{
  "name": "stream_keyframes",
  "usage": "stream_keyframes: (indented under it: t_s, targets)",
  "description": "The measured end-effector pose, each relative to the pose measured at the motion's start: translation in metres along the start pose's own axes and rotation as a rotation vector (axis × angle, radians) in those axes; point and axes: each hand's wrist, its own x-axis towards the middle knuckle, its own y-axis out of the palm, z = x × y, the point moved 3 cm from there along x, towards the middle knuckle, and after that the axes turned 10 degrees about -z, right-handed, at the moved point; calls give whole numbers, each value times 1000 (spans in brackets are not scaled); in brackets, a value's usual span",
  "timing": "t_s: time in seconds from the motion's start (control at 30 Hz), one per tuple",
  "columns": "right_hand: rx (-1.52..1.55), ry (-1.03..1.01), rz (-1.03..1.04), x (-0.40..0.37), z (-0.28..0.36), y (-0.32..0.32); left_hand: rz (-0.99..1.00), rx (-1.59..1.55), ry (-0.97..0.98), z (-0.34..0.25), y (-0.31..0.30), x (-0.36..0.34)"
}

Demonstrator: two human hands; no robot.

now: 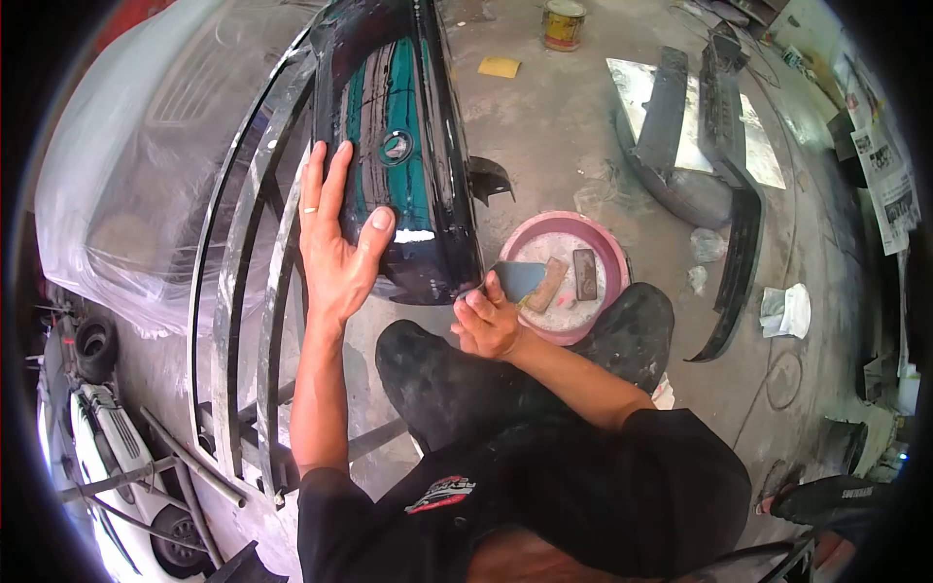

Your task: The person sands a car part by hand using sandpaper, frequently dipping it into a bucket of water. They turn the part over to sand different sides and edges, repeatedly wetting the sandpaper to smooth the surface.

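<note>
A glossy black car bumper (452, 185) with a round emblem and reflections of green and grey stretches away from me on a metal stand. My left hand (340, 238) lies open on its left side, fingers spread and thumb out across the surface. At the bumper's near right corner is my right hand (486, 319), its fingers curled in; what they hold, if anything, is hidden. Just beyond those fingers, a blue-grey sheet (519, 278) overlaps the rim of a pink basin (622, 255) of cloudy water. A brownish block (546, 286) and a dark block (584, 275) are in the basin.
A metal frame (230, 321) stands left, beside a plastic-covered car (126, 185). Unpainted bumper parts (714, 126) lie on the floor at right. A yellow sheet (500, 66) and a paint tin (564, 23) are farther off. Someone's foot (768, 504) shows lower right.
</note>
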Motion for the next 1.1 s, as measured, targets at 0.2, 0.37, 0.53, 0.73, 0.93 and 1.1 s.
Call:
stream_keyframes:
  t_s: [0.2,0.37,0.53,0.73,0.93,1.1]
  targets:
    - [48,-22,37,36,-14,-7,-24,5,10,0,-3,-2]
    - [75,213,76,96,-20,-18,-13,41,31,1,0,-7]
    - [23,93,92,75,-14,-22,-49,-41,-22,0,-3,-5]
    - [-43,293,150,148,-14,-27,-36,68,-4,-2,2,-8]
    - [-41,401,182,203,-71,-6,-55,23,-29,1,2,-9]
    - [-106,558,349,245,-157,41,-90,82,-17,-8,4,-7]
